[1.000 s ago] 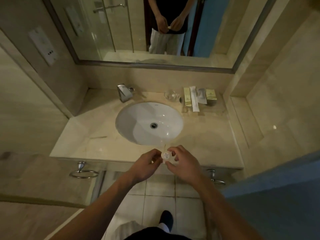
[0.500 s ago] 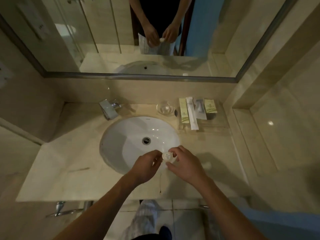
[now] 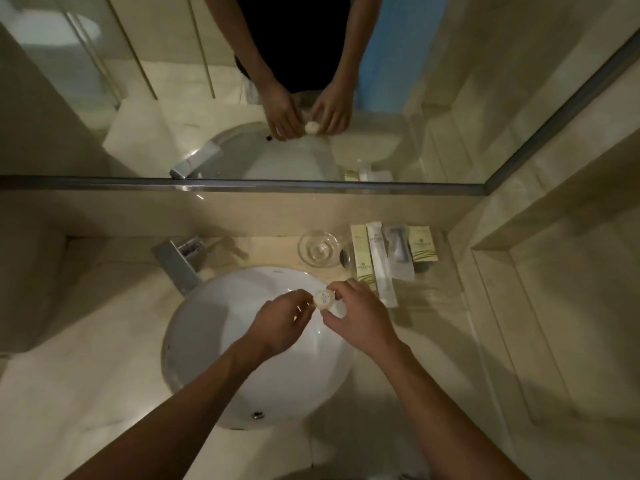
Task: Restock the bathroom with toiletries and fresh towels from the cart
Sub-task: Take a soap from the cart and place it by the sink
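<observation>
A small round white wrapped soap [image 3: 324, 298] is held over the white sink basin [image 3: 221, 327]. My left hand [image 3: 280, 323] pinches its left side and my right hand [image 3: 360, 318] pinches its right side. Behind the sink stands a clear glass soap dish [image 3: 319, 248] with nothing in it. Right of the dish, several packaged toiletries [image 3: 384, 258] lie side by side on a clear tray.
A chrome faucet [image 3: 178, 259] stands at the back left of the basin. The beige marble counter [image 3: 86, 358] surrounds the sink. A wall mirror [image 3: 173, 98] reflects my hands and a glass shower door. A tiled ledge [image 3: 540, 306] borders the right.
I have stepped closer to the counter. Both hands, still holding the soap, have moved forward from the counter's front edge to over the basin, toward the glass dish.
</observation>
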A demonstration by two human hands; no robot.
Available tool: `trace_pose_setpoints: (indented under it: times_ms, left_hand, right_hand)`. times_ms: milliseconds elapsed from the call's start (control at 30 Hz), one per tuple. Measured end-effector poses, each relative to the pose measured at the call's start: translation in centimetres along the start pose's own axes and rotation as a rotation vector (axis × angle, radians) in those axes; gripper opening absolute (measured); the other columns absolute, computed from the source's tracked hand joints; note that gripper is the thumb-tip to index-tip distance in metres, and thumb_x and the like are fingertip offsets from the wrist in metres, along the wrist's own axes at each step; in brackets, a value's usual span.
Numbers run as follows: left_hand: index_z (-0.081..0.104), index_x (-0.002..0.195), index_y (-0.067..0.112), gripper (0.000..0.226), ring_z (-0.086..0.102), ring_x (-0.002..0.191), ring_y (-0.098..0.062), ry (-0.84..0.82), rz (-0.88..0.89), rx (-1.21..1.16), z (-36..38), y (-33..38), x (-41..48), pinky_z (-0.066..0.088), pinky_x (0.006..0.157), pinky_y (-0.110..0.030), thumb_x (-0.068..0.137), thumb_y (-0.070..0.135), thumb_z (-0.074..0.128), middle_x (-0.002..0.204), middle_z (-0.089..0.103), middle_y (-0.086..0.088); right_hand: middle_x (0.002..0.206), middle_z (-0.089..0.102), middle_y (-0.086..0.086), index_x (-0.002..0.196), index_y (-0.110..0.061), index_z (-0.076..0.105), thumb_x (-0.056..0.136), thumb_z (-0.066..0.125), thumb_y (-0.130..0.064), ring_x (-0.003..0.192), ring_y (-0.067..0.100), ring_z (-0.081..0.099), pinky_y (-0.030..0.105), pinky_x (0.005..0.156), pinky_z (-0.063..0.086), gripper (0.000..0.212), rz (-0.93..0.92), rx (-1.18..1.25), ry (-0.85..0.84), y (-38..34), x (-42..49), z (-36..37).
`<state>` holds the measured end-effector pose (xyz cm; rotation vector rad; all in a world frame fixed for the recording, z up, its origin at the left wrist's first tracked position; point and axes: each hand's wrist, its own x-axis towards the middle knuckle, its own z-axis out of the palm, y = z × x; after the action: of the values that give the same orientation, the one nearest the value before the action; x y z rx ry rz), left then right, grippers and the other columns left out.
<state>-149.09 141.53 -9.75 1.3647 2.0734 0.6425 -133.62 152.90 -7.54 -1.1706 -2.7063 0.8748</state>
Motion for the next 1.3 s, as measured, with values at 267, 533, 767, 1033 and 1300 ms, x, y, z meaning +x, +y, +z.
trace_pose_setpoints:
  times_ms: [267, 533, 767, 1033, 1300]
  left_hand:
    - [0.065, 0.12, 0.025, 0.024, 0.058, 0.109, -0.018, 0.064, -0.058, 0.094, -0.1, -0.8, 4.9, 0.046, 0.093, -0.041, 0.102, 0.034, 0.05, 0.118, 0.065, 0.006]
    - [0.058, 0.13, 0.021, 0.032, 0.046, 0.127, -0.021, 0.023, -0.133, 0.141, 0.3, -2.9, 8.5, 0.036, 0.105, -0.042, 0.102, 0.034, 0.049, 0.137, 0.054, 0.002]
    - [0.049, 0.144, 0.028, 0.042, 0.039, 0.14, -0.019, -0.071, -0.177, 0.124, 0.9, -5.0, 10.6, 0.032, 0.114, -0.049, 0.102, 0.031, 0.049, 0.151, 0.045, 0.005]
    - [0.046, 0.145, 0.027, 0.045, 0.033, 0.145, -0.02, -0.088, -0.176, 0.114, 1.6, -5.6, 12.1, 0.03, 0.115, -0.047, 0.1, 0.03, 0.05, 0.158, 0.035, 0.001]
    - [0.053, 0.14, 0.024, 0.04, 0.039, 0.14, -0.017, -0.006, -0.148, 0.091, 1.2, -5.4, 12.3, 0.028, 0.111, -0.037, 0.1, 0.022, 0.051, 0.154, 0.041, 0.003]
  right_hand:
    - [0.124, 0.059, -0.013, 0.129, -0.031, 0.06, 0.086, 0.069, -0.046, 0.115, 0.013, 0.048, 0.028, 0.089, 0.045, 0.047, -0.046, -0.038, -0.006, 2.1, 6.3, 0.1]
    - [0.126, 0.06, -0.004, 0.128, -0.025, 0.064, 0.084, 0.07, -0.041, 0.121, 0.022, 0.047, 0.039, 0.096, 0.048, 0.047, 0.014, -0.013, -0.015, 3.3, 12.1, 2.4]
    - [0.128, 0.061, 0.001, 0.132, -0.022, 0.063, 0.086, 0.071, -0.04, 0.122, 0.024, 0.051, 0.038, 0.094, 0.051, 0.05, 0.075, -0.05, -0.058, 4.4, 16.0, 4.0]
    - [0.131, 0.059, -0.003, 0.133, -0.025, 0.061, 0.088, 0.066, -0.041, 0.12, 0.024, 0.056, 0.04, 0.092, 0.053, 0.048, 0.122, -0.128, -0.092, 4.7, 17.7, 4.5]
    - [0.132, 0.058, -0.003, 0.131, -0.029, 0.061, 0.094, 0.061, -0.043, 0.118, 0.024, 0.059, 0.037, 0.086, 0.051, 0.04, 0.084, -0.311, -0.137, 4.4, 18.6, 4.7]
